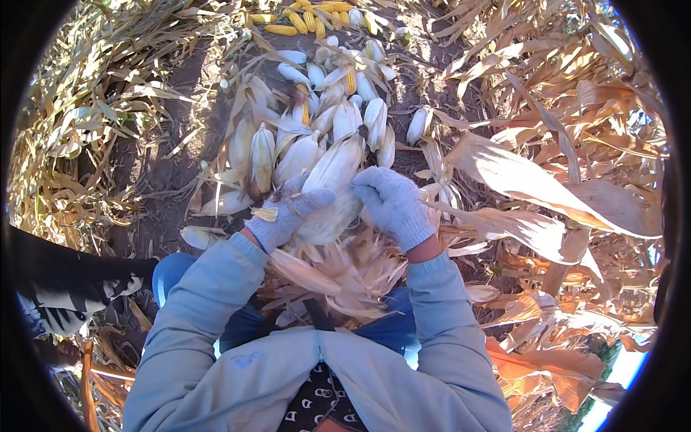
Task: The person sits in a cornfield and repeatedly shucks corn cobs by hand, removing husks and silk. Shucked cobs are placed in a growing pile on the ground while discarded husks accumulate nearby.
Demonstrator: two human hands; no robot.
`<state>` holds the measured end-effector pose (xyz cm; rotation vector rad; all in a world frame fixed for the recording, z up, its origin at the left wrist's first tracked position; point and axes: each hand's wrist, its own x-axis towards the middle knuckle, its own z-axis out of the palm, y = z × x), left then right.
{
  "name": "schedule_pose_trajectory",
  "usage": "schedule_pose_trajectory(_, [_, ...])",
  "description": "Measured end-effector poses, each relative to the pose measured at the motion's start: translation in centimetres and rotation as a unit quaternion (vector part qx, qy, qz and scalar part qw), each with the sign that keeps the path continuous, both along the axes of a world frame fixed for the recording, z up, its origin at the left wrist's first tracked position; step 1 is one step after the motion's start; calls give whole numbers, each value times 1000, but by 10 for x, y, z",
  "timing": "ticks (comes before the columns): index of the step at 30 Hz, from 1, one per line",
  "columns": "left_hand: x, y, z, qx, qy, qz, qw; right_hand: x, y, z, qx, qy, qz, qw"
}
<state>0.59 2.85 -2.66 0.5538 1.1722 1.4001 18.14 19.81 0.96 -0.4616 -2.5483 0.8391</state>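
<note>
Both my hands wear pale knitted gloves. Between them is a corn ear in its pale dry husk [332, 171], tip pointing away from me. My left hand [288, 214] is closed on the ear's left side, thumb lying across the husk. My right hand [394, 205] has its fingers bent together against the right side of the same husk; exactly what they pinch is hidden. Just beyond my hands lies a pile of unhusked ears [299, 155]. Below my hands, loose stripped husks [345, 270] are heaped between my legs.
Bare yellow cobs [309, 20] lie in a group at the far end of the pile. Dry corn stalks and leaves [533, 180] crowd the right side, and more dry stalks [79, 129] lie left. Another person's dark-clothed limb [79, 277] reaches in at the left.
</note>
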Motion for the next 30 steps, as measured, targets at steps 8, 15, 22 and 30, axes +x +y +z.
schedule_pose_trajectory(8, [12, -7, 5, 7, -68, -33, 997, 8, 49, -19, -264, 113, -174, 942])
schedule_pose_trajectory(15, [17, 8, -6, 77, -119, 104, 984, -2, -11, -79, -365, 68, 45, 928])
schedule_pose_trajectory(22, [1, 8, -46, 96, 460, 150, 870, -11, -17, -71, -285, -125, 45, 949])
schedule_pose_trajectory(30, [3, 15, 19, 61, 204, 214, 954, -27, -62, 10, -169, -279, -95, 941])
